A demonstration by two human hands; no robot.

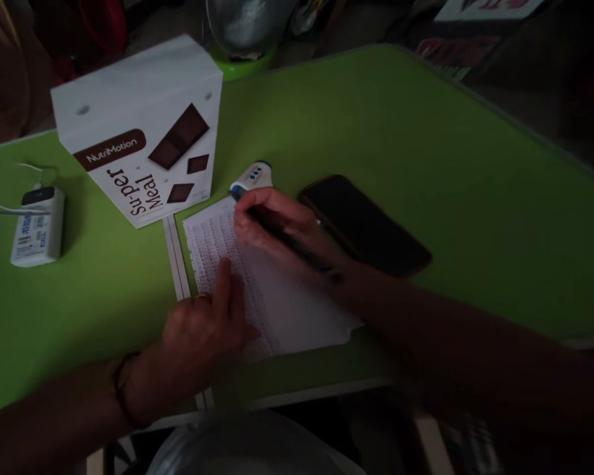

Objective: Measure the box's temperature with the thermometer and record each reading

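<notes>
My right hand (282, 224) grips a dark pen (297, 247) slantwise, its far end close to a small white and blue object (253, 175) whose kind I cannot make out. Beneath that hand lies a white sheet of paper (297, 310) with rows of small print or writing along its left side. My left hand (205, 323), with a ring and a dark wristband, rests on the paper's left part. Its index finger stretches forward over the rows and the other fingers are partly curled. Nothing shows in it. A dark phone (369, 224) lies right of my right hand.
Behind the paper stands a white box (143, 132) with chocolate pictures. A white power bank (39, 227) with cables is at the left. A pale strip (178, 257) runs down the green table (376, 119). A clear rounded container (245, 26) is beyond the far edge.
</notes>
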